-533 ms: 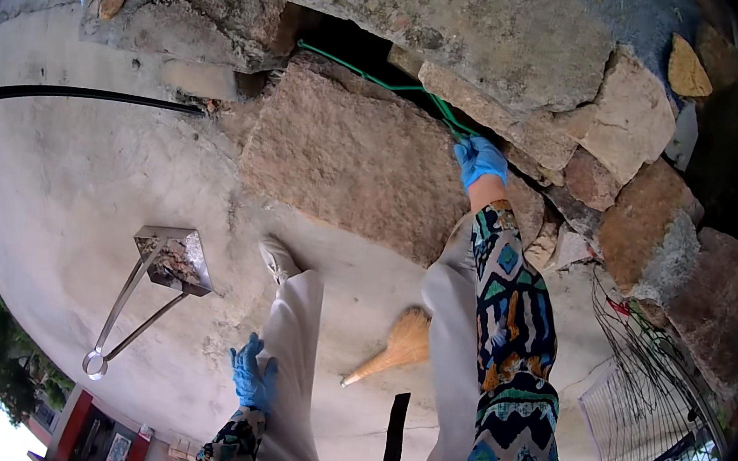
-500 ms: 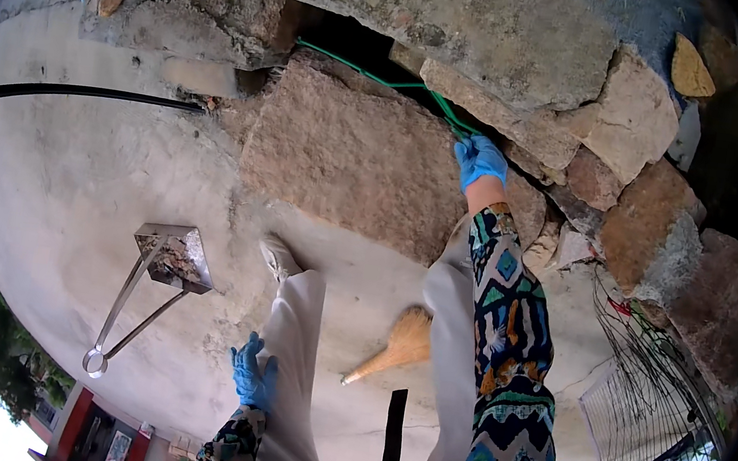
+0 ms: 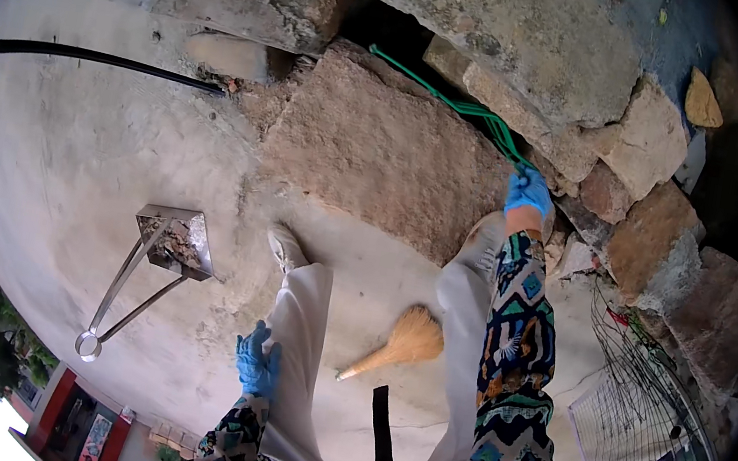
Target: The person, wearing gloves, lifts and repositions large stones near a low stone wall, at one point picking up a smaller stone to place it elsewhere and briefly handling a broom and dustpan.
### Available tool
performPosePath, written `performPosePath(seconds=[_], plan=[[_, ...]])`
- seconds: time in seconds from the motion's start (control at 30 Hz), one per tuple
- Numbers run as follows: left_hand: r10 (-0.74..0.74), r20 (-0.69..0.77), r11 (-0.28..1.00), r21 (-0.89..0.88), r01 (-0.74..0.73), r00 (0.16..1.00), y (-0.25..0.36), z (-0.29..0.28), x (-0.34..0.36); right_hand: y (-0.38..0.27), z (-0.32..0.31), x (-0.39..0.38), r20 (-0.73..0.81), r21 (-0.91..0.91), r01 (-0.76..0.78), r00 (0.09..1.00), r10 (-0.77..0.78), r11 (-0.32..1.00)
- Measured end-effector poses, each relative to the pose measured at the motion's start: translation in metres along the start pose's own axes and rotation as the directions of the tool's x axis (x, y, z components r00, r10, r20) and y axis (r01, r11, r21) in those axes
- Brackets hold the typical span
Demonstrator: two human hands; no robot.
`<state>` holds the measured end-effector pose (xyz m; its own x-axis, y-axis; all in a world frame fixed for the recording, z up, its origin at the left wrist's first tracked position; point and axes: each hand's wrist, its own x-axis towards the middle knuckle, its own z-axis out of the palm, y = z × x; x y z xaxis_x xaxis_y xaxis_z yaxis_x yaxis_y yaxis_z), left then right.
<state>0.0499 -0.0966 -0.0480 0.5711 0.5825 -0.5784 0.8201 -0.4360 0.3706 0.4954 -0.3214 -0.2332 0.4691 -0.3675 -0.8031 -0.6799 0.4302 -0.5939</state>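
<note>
A metal dustpan (image 3: pixel 169 245) lay on the concrete. A small broom (image 3: pixel 401 341) lay nearby, a black hose (image 3: pixel 82 56) farther off.

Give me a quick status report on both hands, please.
Right hand gripping green cord that runs into the gap between the rocks. Left hand resting on trouser leg, empty. Small broom on the ground between the legs.
</note>
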Motion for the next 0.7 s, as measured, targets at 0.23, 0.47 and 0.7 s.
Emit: performPosePath(seconds=[0.23,0.47,0.7], plan=[[-0.056,0.018,0.998,-0.009,0.056,0.998,0.001,-0.009,-0.001,-0.033,0.000,-0.092,0.074,0.039,0.203,0.976,-0.206,0.978],[-0.056,0.002,0.996,-0.069,0.055,0.998,-0.016,-0.006,-0.006,-0.008,0.000,-0.183,0.028,-0.027,0.304,0.953,-0.303,0.952],[-0.300,0.097,0.890,-0.331,0.315,0.949,-0.026,-0.001,-0.020,0.017,0.080,-0.247,0.089,-0.158,0.374,0.927,-0.364,0.914]])
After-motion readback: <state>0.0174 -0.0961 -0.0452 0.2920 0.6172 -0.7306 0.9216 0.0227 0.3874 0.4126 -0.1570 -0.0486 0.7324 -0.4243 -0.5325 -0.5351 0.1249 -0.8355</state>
